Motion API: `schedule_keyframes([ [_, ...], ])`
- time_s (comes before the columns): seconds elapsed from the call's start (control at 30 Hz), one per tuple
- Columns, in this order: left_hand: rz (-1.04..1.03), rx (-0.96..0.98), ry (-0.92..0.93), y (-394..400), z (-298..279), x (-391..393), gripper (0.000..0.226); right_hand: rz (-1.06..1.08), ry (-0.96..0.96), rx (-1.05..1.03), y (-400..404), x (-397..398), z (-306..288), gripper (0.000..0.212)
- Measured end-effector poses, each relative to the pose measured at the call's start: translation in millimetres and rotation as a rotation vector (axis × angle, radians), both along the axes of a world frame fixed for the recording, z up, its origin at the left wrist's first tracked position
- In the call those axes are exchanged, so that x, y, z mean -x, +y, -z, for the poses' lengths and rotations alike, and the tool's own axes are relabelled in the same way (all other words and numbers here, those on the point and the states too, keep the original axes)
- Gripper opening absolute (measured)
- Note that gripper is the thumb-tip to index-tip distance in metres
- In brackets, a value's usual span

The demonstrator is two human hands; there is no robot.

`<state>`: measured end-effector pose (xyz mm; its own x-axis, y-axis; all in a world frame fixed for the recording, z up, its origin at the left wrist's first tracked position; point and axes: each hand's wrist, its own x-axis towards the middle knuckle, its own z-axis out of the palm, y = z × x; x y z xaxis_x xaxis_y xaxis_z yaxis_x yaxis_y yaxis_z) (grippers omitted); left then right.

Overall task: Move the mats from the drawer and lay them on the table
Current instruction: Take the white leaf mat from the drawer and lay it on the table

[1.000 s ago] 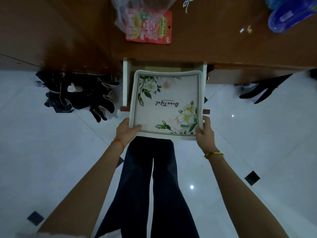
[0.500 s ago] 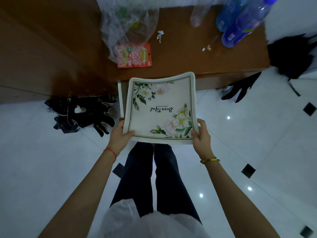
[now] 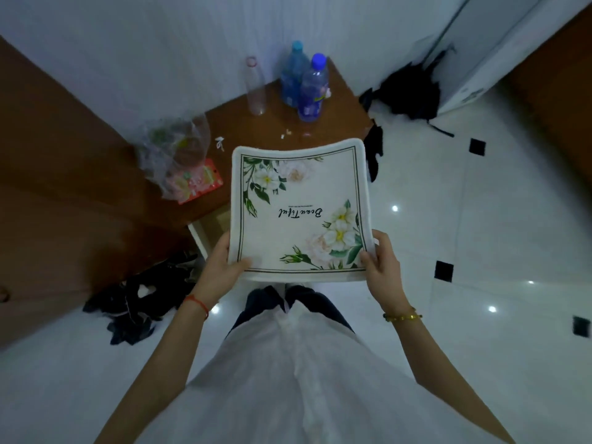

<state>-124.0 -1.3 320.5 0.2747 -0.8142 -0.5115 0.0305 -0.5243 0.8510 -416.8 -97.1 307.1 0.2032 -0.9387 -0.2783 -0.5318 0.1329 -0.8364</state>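
A square white mat [image 3: 301, 200] with green leaves, pale flowers and black script is held flat in the air over the front edge of the brown table [image 3: 243, 129]. My left hand [image 3: 221, 267] grips its near left corner, thumb on top. At the near right corner my right hand [image 3: 381, 264] holds it the same way. Below the mat's left side the open white drawer [image 3: 208, 232] sticks out from under the table; its inside is mostly hidden.
On the table stand three plastic bottles [image 3: 304, 88] at the back, with a clear plastic bag [image 3: 173, 149] over a red packet [image 3: 198, 182] on the left. Dark clothes [image 3: 141, 299] lie on the white tiled floor to the left, a black bag [image 3: 410, 94] against the wall to the right.
The mat has come up out of the drawer and now hangs above the table's front edge. Both hands kept their hold on its near corners. The view tilted up to show the wall.
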Motion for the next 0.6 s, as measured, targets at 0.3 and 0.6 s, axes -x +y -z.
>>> schedule_keyframes([
  [0.3, 0.408, 0.095, 0.037, -36, -39, 17, 0.051, 0.472, 0.006, 0.120, 103, 25, -37, 0.032],
  [0.6, 0.907, 0.121, 0.049, -50, -59, 73, 0.053, 1.020, 0.029, 0.096, 234, 17, -54, 0.033],
])
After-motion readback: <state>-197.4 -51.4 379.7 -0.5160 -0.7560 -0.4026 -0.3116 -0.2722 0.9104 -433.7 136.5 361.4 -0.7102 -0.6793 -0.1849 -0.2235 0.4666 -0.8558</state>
